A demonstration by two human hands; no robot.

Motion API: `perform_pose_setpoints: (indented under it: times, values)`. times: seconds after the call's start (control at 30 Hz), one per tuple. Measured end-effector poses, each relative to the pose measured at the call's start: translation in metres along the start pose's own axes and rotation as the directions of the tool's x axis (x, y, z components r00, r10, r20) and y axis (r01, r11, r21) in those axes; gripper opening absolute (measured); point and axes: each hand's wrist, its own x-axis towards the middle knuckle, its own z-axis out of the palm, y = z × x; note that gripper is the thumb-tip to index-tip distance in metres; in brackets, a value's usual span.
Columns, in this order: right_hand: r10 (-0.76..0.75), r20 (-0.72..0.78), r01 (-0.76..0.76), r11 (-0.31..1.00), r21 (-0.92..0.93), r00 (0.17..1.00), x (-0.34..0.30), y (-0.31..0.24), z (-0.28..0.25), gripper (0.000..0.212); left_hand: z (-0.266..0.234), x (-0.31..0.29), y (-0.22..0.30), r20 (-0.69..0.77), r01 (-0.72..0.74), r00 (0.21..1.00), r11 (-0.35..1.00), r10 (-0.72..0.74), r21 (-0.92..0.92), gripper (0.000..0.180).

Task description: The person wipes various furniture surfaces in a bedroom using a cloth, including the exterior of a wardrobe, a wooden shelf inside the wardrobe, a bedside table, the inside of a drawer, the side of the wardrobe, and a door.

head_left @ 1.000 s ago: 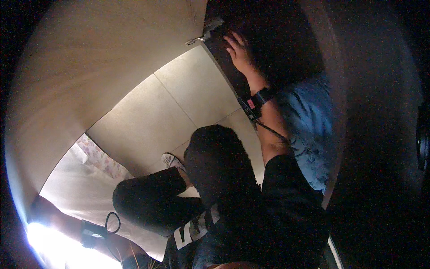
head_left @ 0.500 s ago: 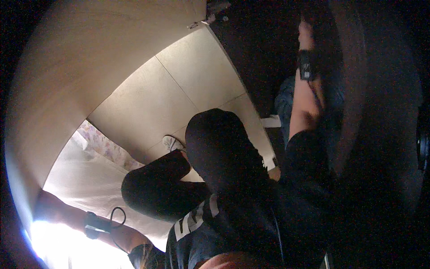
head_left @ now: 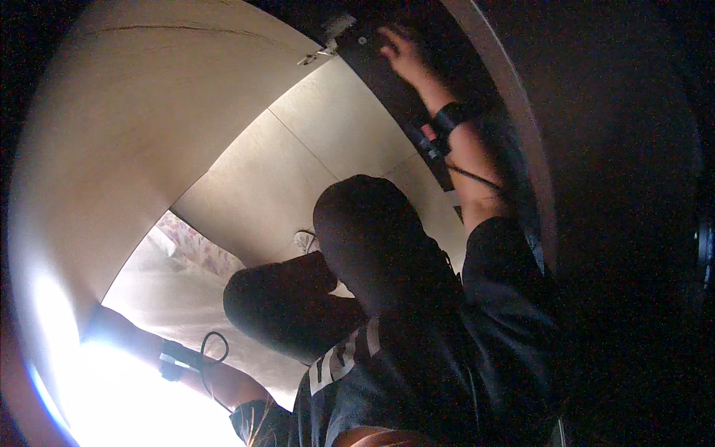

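A wide pale wood-coloured door panel fills the upper left, with a metal hinge at its inner corner. My right hand reaches up into the dark cabinet interior, just right of the hinge. Its fingers are apart, slightly blurred, and nothing shows in them. My left forearm stretches toward the panel's lower edge at the left. The left hand itself is lost behind that edge and in the glare, so its fingers are hidden.
Pale floor tiles lie beyond my bent knees. White cloth and a flowered fabric are at the left, under bright light. A curved dark edge rises to the right of my right arm.
My right hand has swung left toward the hinge, its fingers now showing. The view has shifted, and the panel's hinge corner sits slightly lower and further left. My left arm stays stretched toward the panel.
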Motion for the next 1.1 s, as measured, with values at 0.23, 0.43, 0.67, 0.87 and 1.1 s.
perform_pose_setpoints:
  times: [0.23, 0.43, 0.67, 0.87, 1.1]
  values:
    - [-0.150, -0.021, 0.146, 0.981, -0.128, 0.988, -0.075, -0.025, 0.022, 0.038, 0.011, 0.002, -0.006, 0.048, 0.017, 0.999, 1.000, -0.018, 0.009, 0.047]
    - [-0.006, -0.061, -0.007, 0.978, -0.206, 0.998, -0.199, 0.004, -0.025, 0.038, 0.013, 0.014, -0.008, 0.115, -0.020, 0.993, 0.999, 0.015, 0.038, 0.046]
    - [0.090, -0.119, -0.130, 0.913, -0.386, 0.989, -0.345, 0.032, -0.060, 0.040, 0.014, 0.026, -0.011, 0.223, -0.113, 0.971, 0.990, 0.091, 0.087, 0.045]
    - [0.411, -0.154, -0.437, 0.804, -0.402, 0.898, -0.454, 0.090, -0.054, 0.037, 0.022, 0.029, -0.011, 0.294, -0.227, 0.938, 0.966, 0.184, 0.122, 0.044]
    - [0.703, -0.307, -0.740, 0.672, -0.007, 0.642, -0.572, 0.148, -0.081, 0.034, -0.002, 0.039, -0.001, 0.340, -0.347, 0.898, 0.925, 0.280, 0.155, 0.043]
